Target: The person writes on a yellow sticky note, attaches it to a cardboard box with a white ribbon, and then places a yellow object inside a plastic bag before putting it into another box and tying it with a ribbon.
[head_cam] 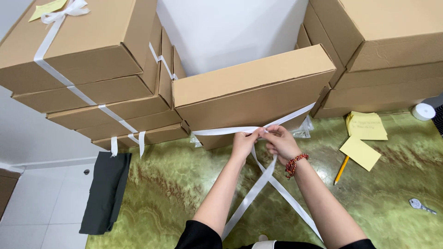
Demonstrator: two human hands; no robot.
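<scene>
Here, both hands meet at the front edge of a flat cardboard box point(251, 92) standing on a green marbled table point(387, 221). The left hand point(243, 144) and right hand point(281, 143), close together, each pinch the white ribbon point(258, 189), whose two tails cross below the wrists. Ribbon-tied boxes point(87, 55) are stacked to the left; yellow notes point(367, 127) and a pencil point(342, 169) lie to the right.

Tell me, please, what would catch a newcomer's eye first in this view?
At centre, the left hand and right hand pinch a white ribbon against a brown box. Tied boxes are stacked at left. Yellow notes lie at right on the green table.
</scene>
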